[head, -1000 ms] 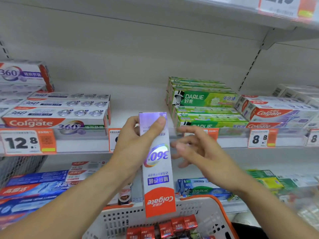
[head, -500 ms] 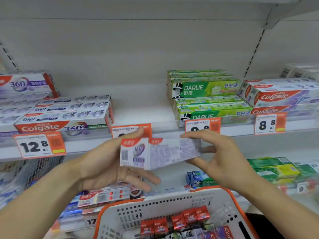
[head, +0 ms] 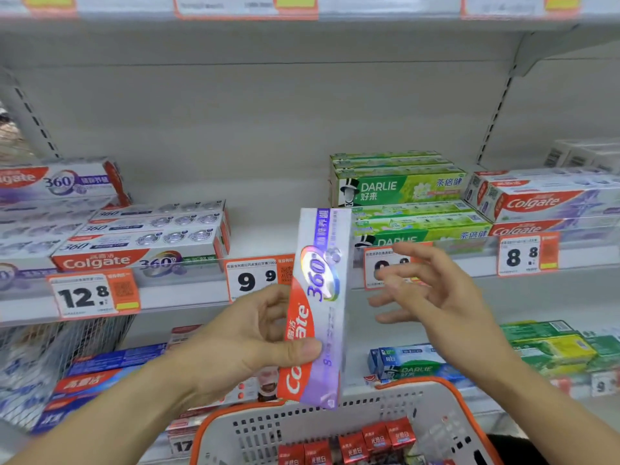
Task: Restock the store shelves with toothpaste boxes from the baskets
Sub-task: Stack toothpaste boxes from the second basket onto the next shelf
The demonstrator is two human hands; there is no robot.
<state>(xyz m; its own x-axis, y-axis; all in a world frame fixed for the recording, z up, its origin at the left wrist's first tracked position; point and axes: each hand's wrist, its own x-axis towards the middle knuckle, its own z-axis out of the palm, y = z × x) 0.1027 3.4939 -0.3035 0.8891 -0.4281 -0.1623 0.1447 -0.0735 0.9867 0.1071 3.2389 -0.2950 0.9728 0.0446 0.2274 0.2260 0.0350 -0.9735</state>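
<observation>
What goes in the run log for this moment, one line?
left hand: grips Colgate 360 box, upright | right hand: open, beside box, apart | shelf gap: unfilled | basket: below

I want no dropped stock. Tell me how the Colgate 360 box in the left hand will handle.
The Colgate 360 box looks stiff: its edges stay straight in the left hand. Probably light, since thumb and fingers alone hold it upright. Its glossy, holographic face may be slippery, so the grip could slide. The right hand is off it.
</observation>
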